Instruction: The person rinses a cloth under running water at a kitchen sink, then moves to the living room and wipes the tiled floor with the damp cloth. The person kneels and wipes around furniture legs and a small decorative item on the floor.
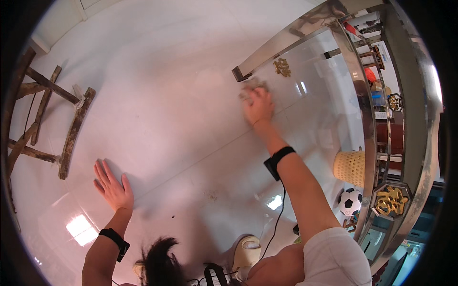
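Note:
My right hand (259, 107) presses a crumpled greyish cloth (256, 85) against the shiny pale tiled floor (186, 118). Both are blurred, and the cloth is partly hidden under the fingers. Just beyond it is the dark-ended foot (241, 74) of a polished metal frame. My left hand (113, 187) rests palm down on the floor at the left, its fingers spread and holding nothing. Between my hands and my feet lie a patch of brownish dirt (211, 195) and a small dark speck (173, 216).
A worn wooden stool or chair frame (75, 132) is at the left. Along the right runs the metal stand (357, 82) with gold ornaments. A woven basket (349, 168) and a soccer ball (350, 202) sit near it. A black cable (281, 214) hangs from my right wrist strap.

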The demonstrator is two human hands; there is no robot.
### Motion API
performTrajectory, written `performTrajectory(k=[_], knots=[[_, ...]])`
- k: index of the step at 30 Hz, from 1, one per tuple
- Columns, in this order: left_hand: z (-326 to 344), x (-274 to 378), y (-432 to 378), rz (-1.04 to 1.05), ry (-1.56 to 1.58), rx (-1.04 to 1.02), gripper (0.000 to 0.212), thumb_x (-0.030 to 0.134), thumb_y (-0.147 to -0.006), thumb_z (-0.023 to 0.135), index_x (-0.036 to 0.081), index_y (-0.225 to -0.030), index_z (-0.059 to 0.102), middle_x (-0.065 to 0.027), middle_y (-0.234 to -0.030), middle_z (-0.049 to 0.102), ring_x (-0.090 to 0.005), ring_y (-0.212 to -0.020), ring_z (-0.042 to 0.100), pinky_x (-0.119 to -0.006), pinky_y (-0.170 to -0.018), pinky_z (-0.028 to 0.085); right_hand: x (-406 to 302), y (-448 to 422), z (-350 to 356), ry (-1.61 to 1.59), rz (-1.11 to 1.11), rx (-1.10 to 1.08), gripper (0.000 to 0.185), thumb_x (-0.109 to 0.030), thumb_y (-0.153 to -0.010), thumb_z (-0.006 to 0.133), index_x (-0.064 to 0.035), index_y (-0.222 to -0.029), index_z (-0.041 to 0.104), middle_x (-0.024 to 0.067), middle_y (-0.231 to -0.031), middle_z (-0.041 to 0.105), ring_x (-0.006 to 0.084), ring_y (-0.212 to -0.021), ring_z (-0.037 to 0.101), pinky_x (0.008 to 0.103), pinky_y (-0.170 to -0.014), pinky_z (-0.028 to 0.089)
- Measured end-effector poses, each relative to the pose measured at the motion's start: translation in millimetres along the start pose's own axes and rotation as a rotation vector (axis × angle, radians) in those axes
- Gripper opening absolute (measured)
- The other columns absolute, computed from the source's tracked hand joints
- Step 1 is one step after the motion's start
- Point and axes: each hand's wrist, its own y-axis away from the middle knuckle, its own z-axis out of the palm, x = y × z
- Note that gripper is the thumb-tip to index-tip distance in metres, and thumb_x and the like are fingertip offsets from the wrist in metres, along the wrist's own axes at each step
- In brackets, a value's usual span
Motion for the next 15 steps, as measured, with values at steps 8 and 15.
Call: performTrajectory(k=[8,15], knots=[[0,-1,4,0.007,0.041,0.003,0.068,0.030,-0.091,0.046,0.008,-0.148,0.017,-0.0125,-0.154,0.016,-0.0275,-0.143,0.012,-0.052,-0.112,0.010,-26,138,-46,-0.369,-0.629,-0.244,0.045,-0.015,-0.062,0.057,-0.0212,-0.105,0.067,0.0054,-0.123,0.049,0.0291,-0.111,0.045,0.0458,-0.089,0.037],[-4,8,-3,0.007,0.053,-0.016,0.068,0.029,-0.090,0.046,0.006,-0.148,0.017,-0.0126,-0.154,0.016,-0.0276,-0.143,0.012,-0.052,-0.112,0.010,104,85,-5,0.031,0.408,0.069,0.049,-0.027,-0.081,0.053,-0.0132,-0.128,0.055,0.0137,-0.148,0.032,0.0359,-0.132,0.033,0.0541,-0.106,0.028]])
